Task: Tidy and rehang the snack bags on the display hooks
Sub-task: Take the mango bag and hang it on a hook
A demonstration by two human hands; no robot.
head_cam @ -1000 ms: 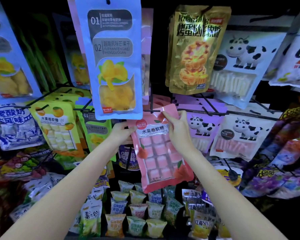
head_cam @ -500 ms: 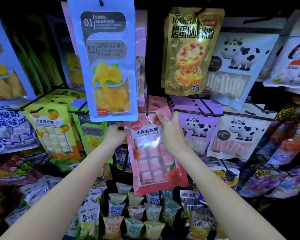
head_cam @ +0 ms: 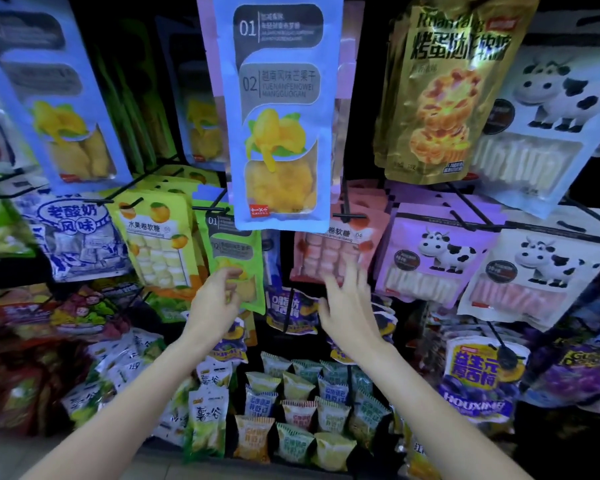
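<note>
Pink fruit-roll candy bag (head_cam: 333,252) hanging on a black display hook (head_cam: 349,215), its upper left part hidden behind the tall blue dried-mango bag (head_cam: 279,112). More pink bags of the same kind stacked behind it on that hook.

Right hand (head_cam: 349,304) just below the pink bag's lower edge, fingers (head_cam: 352,271) spread and fairly straight, tips reaching up over the bag's bottom; blurred, so contact cannot be told. Nothing gripped. Left hand (head_cam: 215,299) well to the left of the pink bag, in front of the lower half of a green dried-mango bag (head_cam: 238,261), fingers loosely curled with thumb and fingertips near that bag's face; whether touching or pinching cannot be told through the blur. Both hands apart from each other, each with bare forearm running down to the bottom of the view.

Left of the pink bag, past the green one: a yellow-green orange candy bag (head_cam: 160,244), then a blue-and-white yogurt candy bag (head_cam: 78,233). Right of the pink bag: a purple cow-print bag (head_cam: 433,258), and beyond it a white cow-print bag (head_cam: 530,275). Above and right of the pink bag: a gold egg-tart candy bag (head_cam: 444,88). Below the pink bag: small pillow packs (head_cam: 298,417) in rows on a lower shelf.
</note>
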